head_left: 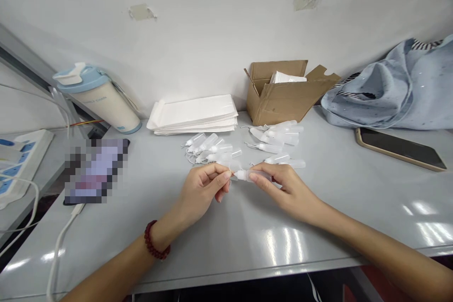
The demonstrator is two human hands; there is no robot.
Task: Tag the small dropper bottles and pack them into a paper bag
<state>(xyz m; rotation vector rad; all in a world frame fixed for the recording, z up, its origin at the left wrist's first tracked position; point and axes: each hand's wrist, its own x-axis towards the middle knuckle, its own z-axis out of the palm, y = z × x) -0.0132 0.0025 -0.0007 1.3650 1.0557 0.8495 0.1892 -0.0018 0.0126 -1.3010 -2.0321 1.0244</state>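
Between my hands, over the grey table, is a small translucent plastic dropper bottle (242, 175) lying sideways, its white tip pointing left. My right hand (283, 188) is closed around the bottle's body. The fingers of my left hand (208, 186) are pinched together at the bottle's tip; what they grip there is too small to make out. Just beyond my left hand lies a cluster of similar small bottles (219, 148), with thin strings or ties at their necks. A second group of bottles (278, 138) lies beyond my right hand.
At the back stand a stack of white envelopes (194, 113) and an open cardboard box (279, 101). To the left are a tumbler (106, 104), a phone (97, 170) on a cable and a power strip (21, 165). A dark phone (399, 147) and a blue cloth bag (382, 89) lie right.
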